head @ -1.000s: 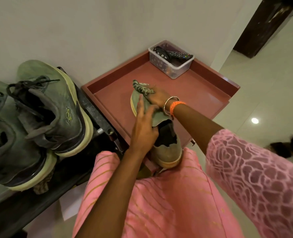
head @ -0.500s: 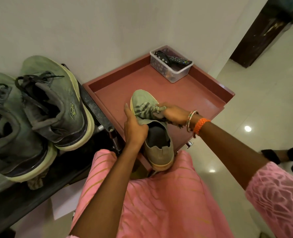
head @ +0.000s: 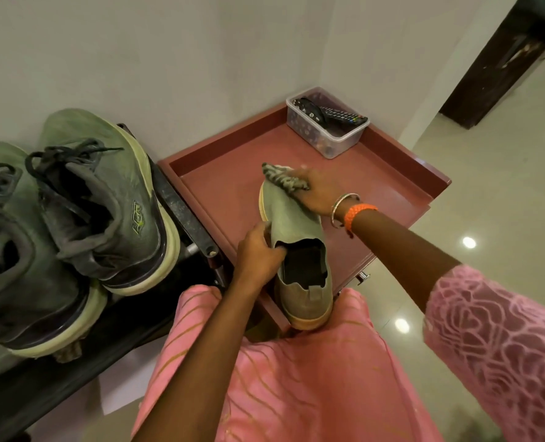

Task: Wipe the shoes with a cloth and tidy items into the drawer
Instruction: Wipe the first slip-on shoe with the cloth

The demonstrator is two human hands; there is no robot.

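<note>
Red drawer open, slip-on shoe held above it, long axis running toe-away, heel toward body
Left hand grips shoe at collar, thumb side inside opening
Right hand at toe end, fingers blurred, seemingly pressing striped cloth onto toe
Judgement: next wipe stroke runs along axis, toe toward heel, right hand nearer toe

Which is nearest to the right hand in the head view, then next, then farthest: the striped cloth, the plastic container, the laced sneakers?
1. Striped cloth, under the right hand on the slip-on shoe's toe.
2. Plastic container, tray's far corner.
3. Laced sneakers, far left on the rack.
</note>
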